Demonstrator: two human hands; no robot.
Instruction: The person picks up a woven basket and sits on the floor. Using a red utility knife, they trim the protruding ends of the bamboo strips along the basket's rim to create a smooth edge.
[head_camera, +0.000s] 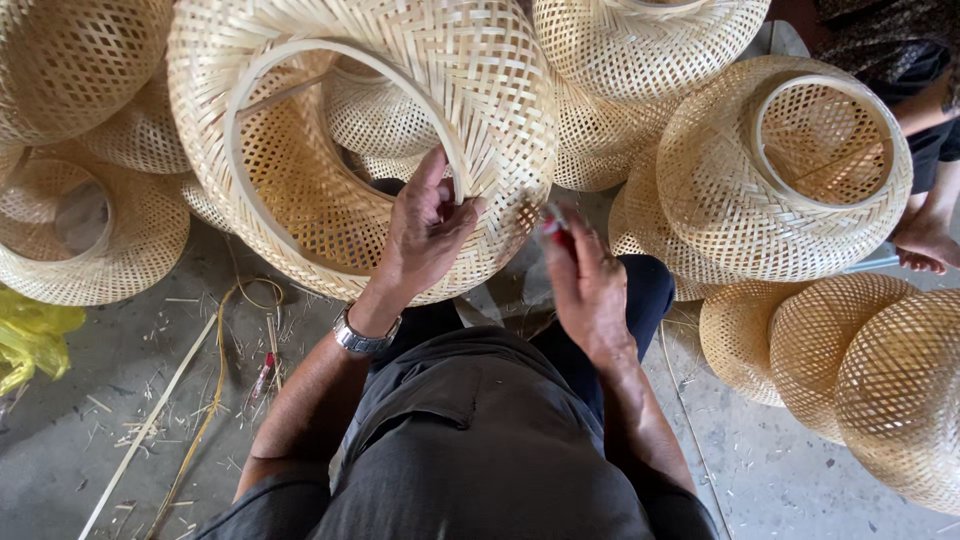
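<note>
One woven basket (360, 150) between left fingers (440, 205)

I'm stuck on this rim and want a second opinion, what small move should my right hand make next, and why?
Probably bring the right hand with its small red-tipped tool across to the rim hoop of the woven bamboo shade. The left hand is pinching the hoop against the weave at its lower right, while the tool hangs apart from it and looks blurred.
</note>
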